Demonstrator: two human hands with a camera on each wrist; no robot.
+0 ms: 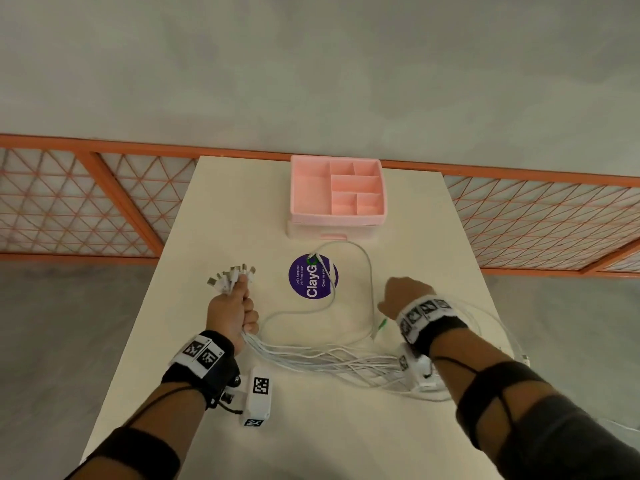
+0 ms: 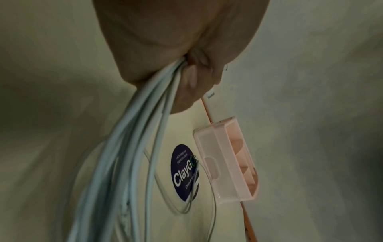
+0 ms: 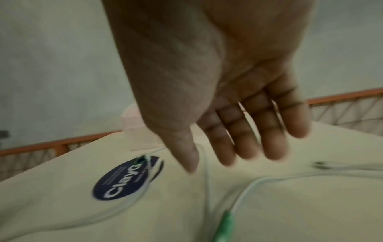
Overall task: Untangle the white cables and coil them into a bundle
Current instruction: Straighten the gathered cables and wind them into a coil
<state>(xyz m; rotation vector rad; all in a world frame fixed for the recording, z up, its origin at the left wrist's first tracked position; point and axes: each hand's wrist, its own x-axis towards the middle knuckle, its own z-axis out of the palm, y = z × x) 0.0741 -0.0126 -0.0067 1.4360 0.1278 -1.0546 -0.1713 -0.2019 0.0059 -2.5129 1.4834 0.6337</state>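
My left hand grips a bunch of white cables in a fist near their plug ends, which fan out above the fingers. In the left wrist view the cables hang down from the closed fist. The strands trail right across the cream table and pass under my right wrist. One loose white cable loops over the table, its end on the purple sticker. My right hand hovers over that loop, fingers straight and spread, holding nothing. A green-tipped connector lies below it.
A pink compartment organiser stands at the table's far edge. A round purple ClayGo sticker lies between my hands. An orange lattice railing runs behind the table. Cable strands spill towards the table's right edge.
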